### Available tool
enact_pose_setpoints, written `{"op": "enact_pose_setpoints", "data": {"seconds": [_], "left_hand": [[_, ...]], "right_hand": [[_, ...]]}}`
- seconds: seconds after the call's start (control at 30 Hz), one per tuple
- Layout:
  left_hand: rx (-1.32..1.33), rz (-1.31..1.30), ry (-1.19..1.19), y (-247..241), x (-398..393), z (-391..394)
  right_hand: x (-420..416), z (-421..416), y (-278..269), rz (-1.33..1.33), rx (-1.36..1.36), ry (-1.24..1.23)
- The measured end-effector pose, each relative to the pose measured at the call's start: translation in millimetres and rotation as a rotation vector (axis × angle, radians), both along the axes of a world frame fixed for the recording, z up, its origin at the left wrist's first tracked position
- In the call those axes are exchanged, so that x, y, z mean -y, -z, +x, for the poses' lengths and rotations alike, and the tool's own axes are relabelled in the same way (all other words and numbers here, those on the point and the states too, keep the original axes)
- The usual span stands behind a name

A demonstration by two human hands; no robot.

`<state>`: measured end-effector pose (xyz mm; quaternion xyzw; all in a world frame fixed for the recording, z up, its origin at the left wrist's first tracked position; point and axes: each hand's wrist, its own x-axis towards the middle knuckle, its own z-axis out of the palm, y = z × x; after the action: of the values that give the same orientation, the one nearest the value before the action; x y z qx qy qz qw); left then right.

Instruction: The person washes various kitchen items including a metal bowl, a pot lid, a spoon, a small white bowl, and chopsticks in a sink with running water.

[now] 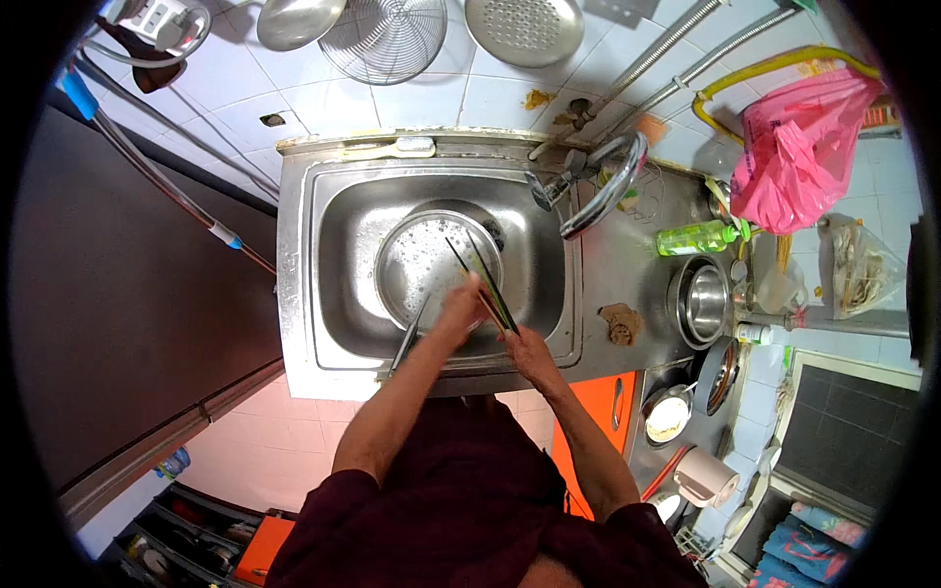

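Note:
In the head view, a round metal pan [419,257] holding sudsy water sits in the stainless steel sink [353,309]. A slim metal handle or utensil [406,342] slants over the sink's near edge, beside my left forearm. Several long dark, thin sticks, apparently chopsticks [500,309], reach over the pan's right side. My right hand [531,354] grips their near ends at the sink's front right. Around their middle is my left hand [464,305], blurred, with its fingers closed on them.
The faucet [606,195] arches over the sink's back right corner. On the right counter are a green soap bottle [691,239], a brown scouring cloth or sponge [623,323] and nested metal bowls [702,301]. A brush [415,147] lies on the back ledge; a pink plastic bag [798,154] hangs at right.

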<state>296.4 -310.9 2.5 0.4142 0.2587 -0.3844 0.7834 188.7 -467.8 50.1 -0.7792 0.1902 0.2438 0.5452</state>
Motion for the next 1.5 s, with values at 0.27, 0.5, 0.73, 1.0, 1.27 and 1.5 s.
{"op": "enact_pose_setpoints", "data": {"seconds": [0.27,0.5,0.73,1.0,1.27,1.5], "left_hand": [[0.503,0.786,0.177,140,-77,85],[0.138,0.003,-0.268,2,-1,40],[0.128,0.352,-0.258,-25,13,40],[-0.198,-0.329,-0.376,-16,-11,72],[0.066,-0.196,-0.352,-26,9,35],[0.139,0.104,0.173,-42,12,-7]], "right_hand": [[-11,-17,0,-0.199,0.102,-0.002],[-58,24,4,-0.365,0.272,-0.058],[-85,41,-35,-0.586,0.115,-0.201],[-68,34,-53,0.581,-0.363,0.354],[-65,25,-68,1.097,-0.442,0.67],[-54,48,-51,0.606,-0.2,0.636]]}}
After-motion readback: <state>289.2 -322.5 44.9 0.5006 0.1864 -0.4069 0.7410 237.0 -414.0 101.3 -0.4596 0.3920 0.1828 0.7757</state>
